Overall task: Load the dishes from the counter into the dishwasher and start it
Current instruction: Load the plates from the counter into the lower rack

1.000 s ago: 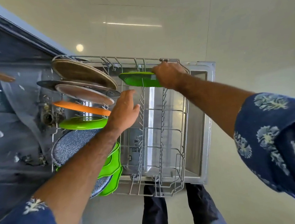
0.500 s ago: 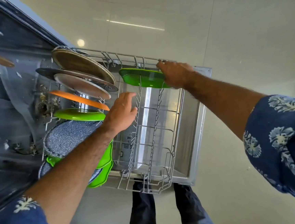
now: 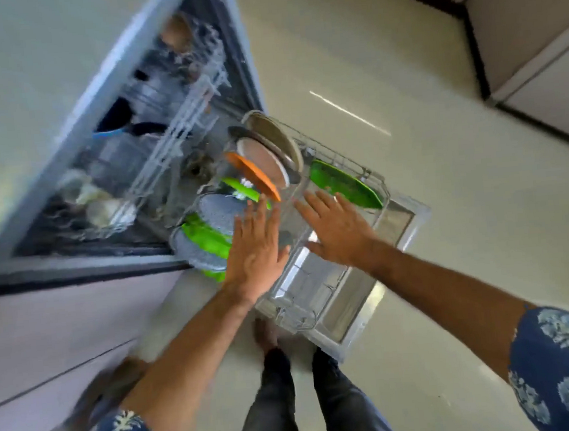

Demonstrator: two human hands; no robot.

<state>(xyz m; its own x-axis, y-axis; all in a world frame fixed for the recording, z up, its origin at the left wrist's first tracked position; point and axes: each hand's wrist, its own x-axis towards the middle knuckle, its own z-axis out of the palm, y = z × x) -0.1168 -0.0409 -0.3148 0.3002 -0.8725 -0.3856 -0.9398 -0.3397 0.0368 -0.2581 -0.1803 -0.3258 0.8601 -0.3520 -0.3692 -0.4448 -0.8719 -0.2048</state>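
The dishwasher's lower rack (image 3: 374, 176) is pulled out over the open door (image 3: 410, 218). Standing in its left rows are metal plates (image 3: 271, 137), an orange plate (image 3: 250, 173), green plates (image 3: 206, 237) and grey speckled plates (image 3: 219, 212). A green plate (image 3: 344, 184) stands alone at the rack's far right. My left hand (image 3: 256, 248) hovers flat, fingers apart, beside the speckled and green plates. Over the rack's middle, my right hand (image 3: 337, 229) is spread and holds nothing. The view is motion-blurred.
The upper rack (image 3: 179, 135) inside the dishwasher holds cups, glasses and a dark bowl. Pale cabinet fronts (image 3: 46, 339) run at the left. My legs (image 3: 286, 404) stand on the tiled floor just before the open door. A wall base sits at the top right.
My right hand has let go of the lone green plate, left standing in the rack, and drawn back over the middle. Both hands are now spread. The camera has swung and tilted.
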